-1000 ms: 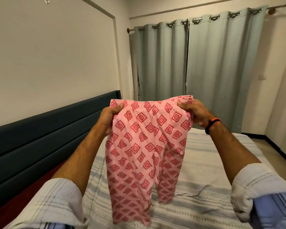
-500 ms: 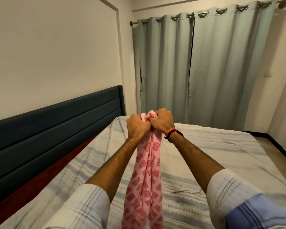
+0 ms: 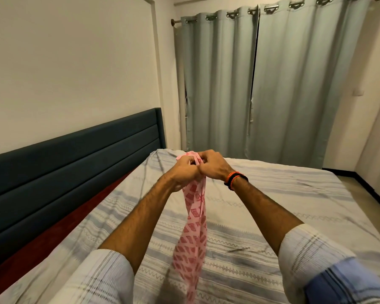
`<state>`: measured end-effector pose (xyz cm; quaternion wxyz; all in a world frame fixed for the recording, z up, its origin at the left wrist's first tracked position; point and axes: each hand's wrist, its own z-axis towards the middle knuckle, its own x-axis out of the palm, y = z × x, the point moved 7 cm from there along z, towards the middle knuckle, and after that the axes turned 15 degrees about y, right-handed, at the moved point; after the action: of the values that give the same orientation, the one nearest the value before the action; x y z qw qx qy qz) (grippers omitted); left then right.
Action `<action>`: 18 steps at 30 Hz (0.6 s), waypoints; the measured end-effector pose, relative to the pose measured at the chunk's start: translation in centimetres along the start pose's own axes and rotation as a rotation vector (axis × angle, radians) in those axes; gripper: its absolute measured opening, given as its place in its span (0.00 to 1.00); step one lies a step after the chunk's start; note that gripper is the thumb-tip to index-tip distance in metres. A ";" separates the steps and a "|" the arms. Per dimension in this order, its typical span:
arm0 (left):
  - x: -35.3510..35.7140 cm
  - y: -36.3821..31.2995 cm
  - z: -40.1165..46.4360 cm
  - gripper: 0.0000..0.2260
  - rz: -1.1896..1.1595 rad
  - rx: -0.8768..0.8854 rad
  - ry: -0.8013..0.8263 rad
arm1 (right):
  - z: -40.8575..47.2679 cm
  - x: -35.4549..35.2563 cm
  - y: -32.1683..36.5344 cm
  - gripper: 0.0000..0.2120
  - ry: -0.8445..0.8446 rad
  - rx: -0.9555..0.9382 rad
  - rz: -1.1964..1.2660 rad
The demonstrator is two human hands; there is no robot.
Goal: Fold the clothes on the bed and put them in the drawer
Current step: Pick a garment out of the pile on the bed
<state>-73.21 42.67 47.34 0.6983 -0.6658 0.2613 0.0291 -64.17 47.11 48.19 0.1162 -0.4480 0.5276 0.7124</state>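
Pink trousers with a red diamond print (image 3: 193, 238) hang folded in half lengthwise above the bed (image 3: 283, 216). Their waistband is bunched between my two hands, which meet in front of me. My left hand (image 3: 184, 170) grips the waistband on the left. My right hand (image 3: 213, 164), with an orange and black band at the wrist, grips it on the right. The trouser legs dangle down towards the striped sheet. No drawer is in view.
A dark blue padded headboard (image 3: 75, 167) runs along the left, with a red strip below it. Grey-green curtains (image 3: 272, 84) hang behind the bed. A strip of floor (image 3: 364, 189) shows at the right edge of the bed.
One second ago the trousers were spread wide between my hands. My hands have come together, folding the trousers in half lengthwise, and have dropped lower over the bed.
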 end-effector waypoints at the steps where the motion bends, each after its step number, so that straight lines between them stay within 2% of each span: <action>1: -0.1 0.2 0.2 0.16 -0.036 0.001 0.022 | 0.4 -0.1 -0.1 0.15 -0.022 -0.001 -0.010; 6: 0.0 0.3 0.1 0.23 -0.157 0.027 0.099 | 0.7 -0.7 -0.4 0.10 -0.196 0.013 -0.062; 8: -0.6 1.4 0.3 0.22 -0.169 -0.002 0.053 | 0.5 -1.3 -1.0 0.11 -0.263 0.015 0.027; 10: -2.6 3.1 0.1 0.17 -0.214 -0.077 -0.167 | 0.5 -1.7 -1.5 0.12 -0.248 0.000 0.184; 12: -4.5 4.8 -0.8 0.12 -0.264 -0.129 -0.420 | 0.6 -1.7 -1.7 0.10 -0.166 -0.056 0.359; 14: -5.7 6.0 -1.5 0.18 -0.214 -0.176 -0.566 | 0.3 -1.9 -1.6 0.08 -0.120 -0.115 0.491; 16: -6.1 6.7 -1.4 0.28 -0.197 -0.168 -0.525 | -0.2 -2.3 -1.5 0.07 -0.104 -0.163 0.601; 18: -5.7 6.3 -0.8 0.30 -0.213 -0.103 -0.358 | -0.6 -3.0 -1.6 0.06 -0.090 -0.209 0.664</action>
<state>-80.88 44.33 43.90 0.6978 -0.7086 0.0593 0.0863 -61.15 48.18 49.41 -0.1453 -0.2295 0.5632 0.7804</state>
